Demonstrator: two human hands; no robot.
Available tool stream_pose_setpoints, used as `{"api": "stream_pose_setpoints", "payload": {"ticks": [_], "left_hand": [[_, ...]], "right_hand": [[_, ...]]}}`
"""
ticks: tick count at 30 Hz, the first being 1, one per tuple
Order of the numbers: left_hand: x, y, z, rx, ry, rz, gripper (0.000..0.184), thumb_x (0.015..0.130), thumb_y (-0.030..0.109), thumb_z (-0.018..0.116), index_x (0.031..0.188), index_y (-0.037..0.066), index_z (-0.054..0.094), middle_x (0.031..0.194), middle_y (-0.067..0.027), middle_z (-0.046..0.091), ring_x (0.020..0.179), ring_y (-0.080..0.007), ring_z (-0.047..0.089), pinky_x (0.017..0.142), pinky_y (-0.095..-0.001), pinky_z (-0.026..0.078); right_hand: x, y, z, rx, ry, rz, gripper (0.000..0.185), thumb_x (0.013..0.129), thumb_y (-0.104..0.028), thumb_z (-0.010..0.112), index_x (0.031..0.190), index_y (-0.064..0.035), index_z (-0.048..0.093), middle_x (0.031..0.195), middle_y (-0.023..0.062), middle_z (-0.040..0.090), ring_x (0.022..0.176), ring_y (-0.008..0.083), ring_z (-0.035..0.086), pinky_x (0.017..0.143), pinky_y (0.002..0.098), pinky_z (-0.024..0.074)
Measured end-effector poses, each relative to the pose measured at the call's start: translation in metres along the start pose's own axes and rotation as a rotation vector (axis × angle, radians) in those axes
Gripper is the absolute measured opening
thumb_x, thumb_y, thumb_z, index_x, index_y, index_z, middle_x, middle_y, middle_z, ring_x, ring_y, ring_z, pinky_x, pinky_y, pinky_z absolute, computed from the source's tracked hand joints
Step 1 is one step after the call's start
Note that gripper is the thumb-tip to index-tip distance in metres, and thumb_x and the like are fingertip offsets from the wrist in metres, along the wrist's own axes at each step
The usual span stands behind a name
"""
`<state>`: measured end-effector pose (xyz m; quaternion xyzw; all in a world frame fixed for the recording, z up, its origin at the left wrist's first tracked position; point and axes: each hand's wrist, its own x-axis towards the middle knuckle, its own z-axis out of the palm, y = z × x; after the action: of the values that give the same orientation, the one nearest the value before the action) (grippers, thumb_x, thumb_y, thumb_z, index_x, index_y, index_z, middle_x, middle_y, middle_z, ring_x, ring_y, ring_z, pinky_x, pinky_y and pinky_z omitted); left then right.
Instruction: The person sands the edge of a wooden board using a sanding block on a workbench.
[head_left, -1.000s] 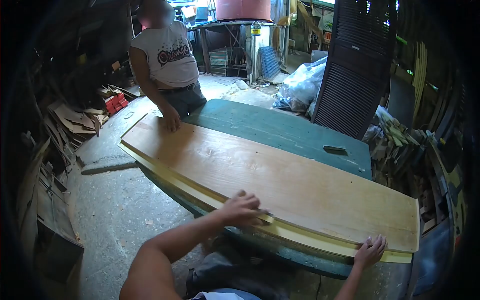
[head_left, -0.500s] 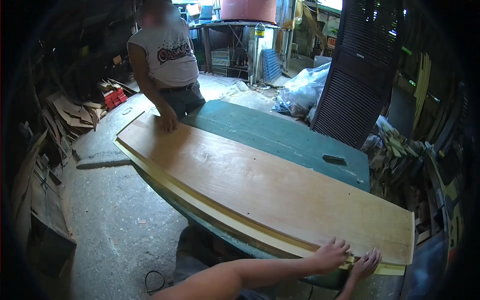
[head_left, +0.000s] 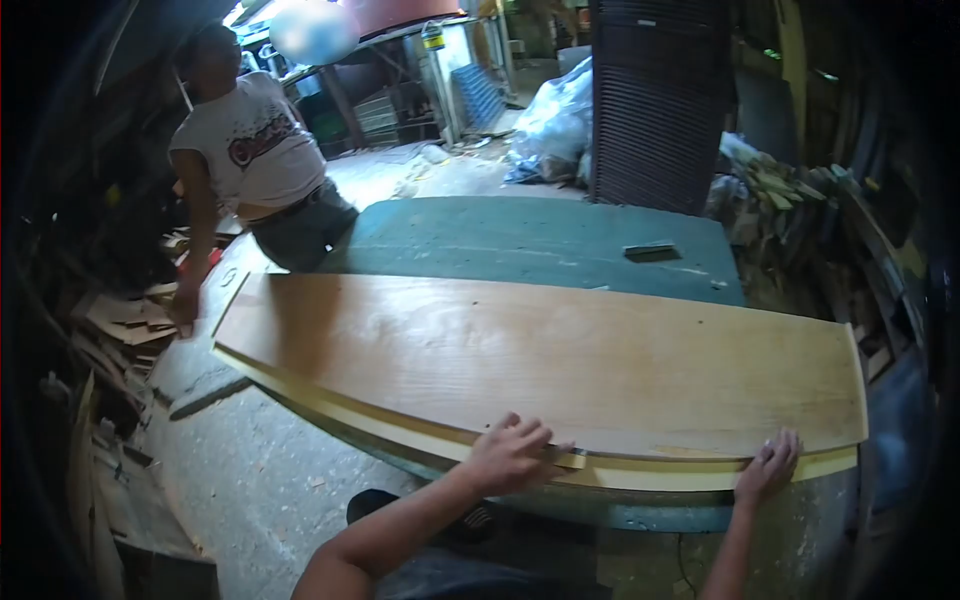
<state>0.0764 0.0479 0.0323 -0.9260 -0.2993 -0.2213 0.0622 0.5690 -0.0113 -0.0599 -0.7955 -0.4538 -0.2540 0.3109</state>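
Observation:
A long light-brown wooden panel [head_left: 560,360] lies over a pale yellow board [head_left: 640,474], whose edge shows along the near side. My left hand [head_left: 510,455] is at the middle of that near edge, fingers curled round a small, thin object that is too blurred to name. Near the right end, my right hand [head_left: 768,468] grips the panel's near edge, with fingertips on its top face. Both wooden pieces rest on a green table [head_left: 530,235].
Beyond the panel's left end stands a person [head_left: 255,150], one arm hanging down. A small dark block [head_left: 650,250] is on the green table. Behind it are a louvered door [head_left: 660,110] and plastic bags [head_left: 552,125]. Wood scraps [head_left: 125,315] lie at left.
My left hand went right along the near edge to beside my right hand, then back to the middle. The person has taken their hand off the panel. The view has turned.

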Motion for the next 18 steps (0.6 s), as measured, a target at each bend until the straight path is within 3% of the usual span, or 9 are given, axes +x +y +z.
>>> {"api": "stream_pose_setpoints", "payload": {"ticks": [2,7,10,12,13,16,18], "left_hand": [[0.030,0.030,0.025,0.000,-0.011,0.015,0.049,0.093,0.046,0.070,0.133,0.017,0.071,0.099,-0.0034,0.058,0.094,-0.0191,0.058,0.081,-0.0380,0.044],[0.095,0.097,0.064,-0.117,0.012,-0.001,0.045,0.097,0.038,0.066,0.136,0.016,0.069,0.111,-0.0062,0.060,0.106,-0.0228,0.057,0.084,-0.0423,0.046],[0.062,0.072,0.066,-0.058,0.117,0.000,0.048,0.095,0.039,0.067,0.139,0.020,0.067,0.116,-0.0063,0.062,0.113,-0.0239,0.058,0.087,-0.0456,0.047],[0.022,0.031,0.032,-0.058,-0.026,-0.037,0.046,0.099,0.042,0.062,0.140,0.022,0.066,0.121,-0.0107,0.063,0.115,-0.0264,0.059,0.089,-0.0481,0.045],[-0.005,0.003,0.024,-0.011,-0.020,-0.025,0.047,0.098,0.047,0.064,0.138,0.024,0.068,0.117,-0.0091,0.065,0.110,-0.0252,0.061,0.086,-0.0458,0.045],[-0.064,-0.058,-0.022,0.009,0.105,-0.052,0.043,0.081,0.059,0.079,0.108,0.026,0.082,0.087,-0.0002,0.061,0.088,-0.0162,0.061,0.078,-0.0400,0.043],[-0.067,-0.059,-0.020,0.019,0.141,-0.052,0.041,0.081,0.058,0.079,0.107,0.026,0.082,0.088,-0.0001,0.061,0.088,-0.0164,0.061,0.078,-0.0399,0.044]], "right_hand": [[0.000,-0.002,0.002,0.026,0.006,-0.021,0.039,0.102,-0.021,0.058,0.136,-0.0013,0.060,0.149,0.0207,0.055,0.144,0.0429,0.045,0.120,0.0542,0.0348],[0.004,-0.011,-0.004,0.042,0.027,0.014,0.038,0.100,-0.019,0.060,0.133,-0.0002,0.062,0.148,0.0208,0.056,0.144,0.0427,0.045,0.121,0.0543,0.0344],[0.004,-0.008,-0.003,0.053,-0.028,0.038,0.040,0.099,-0.020,0.061,0.133,0.0004,0.062,0.147,0.0212,0.056,0.144,0.0424,0.045,0.121,0.0540,0.0343],[0.003,-0.008,-0.004,0.028,-0.002,0.022,0.038,0.100,-0.020,0.060,0.133,-0.0005,0.063,0.146,0.0202,0.057,0.143,0.0412,0.047,0.121,0.0525,0.0354],[0.004,-0.010,-0.003,0.019,-0.001,0.027,0.037,0.101,-0.020,0.059,0.132,-0.0015,0.064,0.145,0.0192,0.059,0.142,0.0399,0.048,0.121,0.0510,0.0364],[0.006,-0.011,-0.005,-0.008,-0.001,0.013,0.037,0.098,-0.018,0.060,0.131,-0.0004,0.064,0.144,0.0195,0.059,0.141,0.0399,0.049,0.120,0.0512,0.0372],[0.007,-0.012,-0.003,-0.002,-0.011,0.044,0.038,0.096,-0.017,0.061,0.131,-0.0003,0.064,0.144,0.0197,0.059,0.140,0.0398,0.049,0.119,0.0509,0.0376]]}}
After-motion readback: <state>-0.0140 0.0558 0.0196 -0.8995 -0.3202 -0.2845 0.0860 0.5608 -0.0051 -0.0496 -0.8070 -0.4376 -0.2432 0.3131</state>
